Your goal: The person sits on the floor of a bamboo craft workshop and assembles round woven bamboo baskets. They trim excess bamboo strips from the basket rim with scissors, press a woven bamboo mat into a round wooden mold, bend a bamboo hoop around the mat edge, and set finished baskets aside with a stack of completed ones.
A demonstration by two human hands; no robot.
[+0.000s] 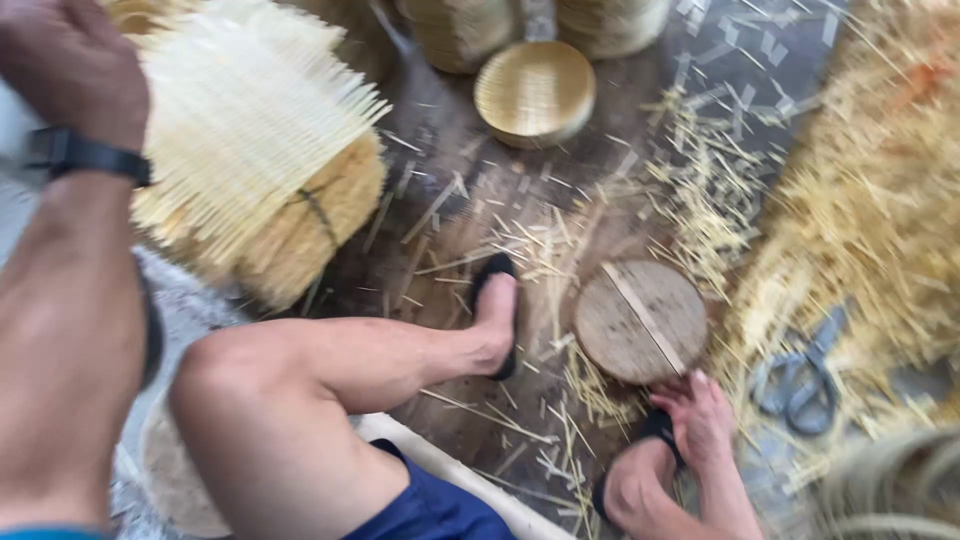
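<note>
A seated person's left hand grips the top of a bundle of pale bamboo splints held upright at the left, a black wristband on the forearm. The right hand reaches down with fingers curled on the near edge of a round wooden block on the littered floor. Grey scissors lie just beside it; a round woven lid sits further off
</note>
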